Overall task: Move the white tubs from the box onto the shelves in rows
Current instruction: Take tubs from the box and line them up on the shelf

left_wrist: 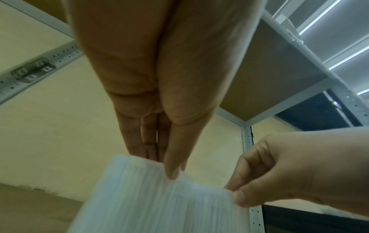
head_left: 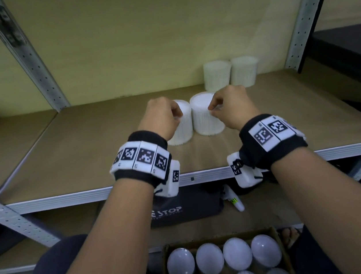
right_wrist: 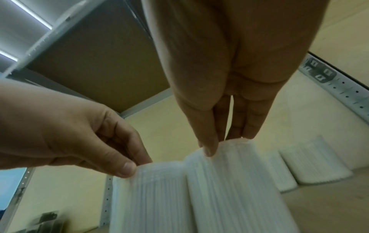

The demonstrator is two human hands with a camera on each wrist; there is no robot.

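Two ribbed white tubs stand side by side mid-shelf. My left hand (head_left: 178, 118) pinches the top rim of the left tub (head_left: 182, 129), with thumb and fingers (left_wrist: 162, 164) on its edge (left_wrist: 151, 197). My right hand (head_left: 211, 110) pinches the rim of the right tub (head_left: 207, 121); the right wrist view shows thumb and fingers (right_wrist: 223, 144) on that tub (right_wrist: 229, 181). Two more tubs (head_left: 217, 74) (head_left: 244, 71) stand at the back right. The cardboard box (head_left: 167, 266) below holds several tubs.
The brown shelf board (head_left: 84, 150) has bare room left of the tubs and in front of them. Perforated grey uprights (head_left: 31, 58) (head_left: 304, 15) frame the bay. On the lower shelf lie a dark bag (head_left: 185, 208) and a white bottle (head_left: 235, 201).
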